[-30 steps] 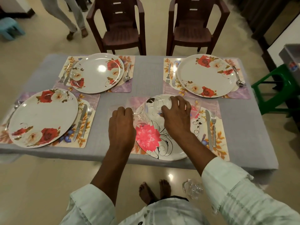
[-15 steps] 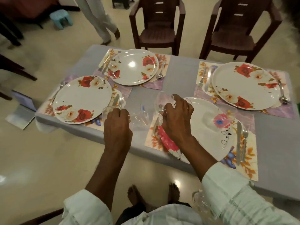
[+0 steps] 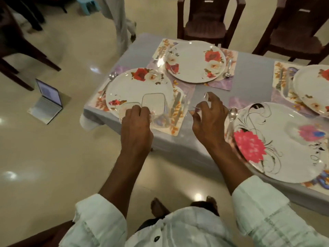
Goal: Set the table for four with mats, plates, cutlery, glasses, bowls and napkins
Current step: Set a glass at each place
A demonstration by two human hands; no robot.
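Note:
My left hand [image 3: 137, 122] grips two clear square glasses [image 3: 154, 109] held side by side over the near edge of the near-left rose plate [image 3: 135, 90] and its mat [image 3: 176, 125]. To their right, my right hand [image 3: 208, 114] curls round another clear glass [image 3: 204, 98], which hovers above the grey tablecloth [image 3: 249, 73]; only its rim shows faintly. A spoon [image 3: 232, 113] lies beside the pink-flower plate [image 3: 277, 139] at the near right. Further back sit two more rose plates [image 3: 195, 61] [image 3: 313, 86] on floral mats. A knife and fork [image 3: 178, 104] lie on the near-left mat.
Two brown plastic chairs [image 3: 208, 24] stand behind the table. An open laptop [image 3: 48, 98] sits on the floor to the left, near a dark chair's legs [image 3: 17, 56]. A person's legs [image 3: 122, 24] are by the table's far-left corner. My bare feet are below.
Both hands have carried their glasses left, from over the pink-flower plate to the near-left setting. My view has swung left as well.

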